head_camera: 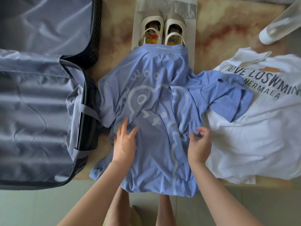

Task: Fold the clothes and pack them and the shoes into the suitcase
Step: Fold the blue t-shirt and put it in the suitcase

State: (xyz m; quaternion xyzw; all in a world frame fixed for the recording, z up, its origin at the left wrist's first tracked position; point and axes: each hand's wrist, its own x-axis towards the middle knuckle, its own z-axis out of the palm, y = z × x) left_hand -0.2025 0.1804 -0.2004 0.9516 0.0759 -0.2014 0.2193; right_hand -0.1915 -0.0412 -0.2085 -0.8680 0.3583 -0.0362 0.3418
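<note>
**Smoothing a blue T-shirt between an open suitcase and a second shirt**

Around the work there are several things on the table (219, 30), which has a beige, marbled top. On the left lies the suitcase (32, 111), open, with grey lining and two grey straps (87, 110) near its inner edge. At the far side stand two cream shoes (151, 30), side by side on a white sheet (192, 46). In the far right corner a clear bottle (280, 25) leans into view.

There are two shirts. The blue T-shirt (156, 98) lies spread in the middle of the table, with its white print up and many wrinkles. Its far edge covers the heels of both shoes, so they are partly hidden. One sleeve touches the edge of the suitcase, and the other sleeve lies on the white T-shirt (260, 136). The near part of the blue T-shirt hangs over the table edge toward the person. The white T-shirt, with dark letters, lies unfolded on the right. Nothing is packed inside the suitcase yet.

Both forearms reach forward from below. The left hand (124, 144) rests flat on the blue T-shirt, palm down, fingers straight and spread, grasping nothing. The right hand (199, 144) is at the right side of the same shirt, its fingers curled, and it pinches a small fold of the blue cloth.
</note>
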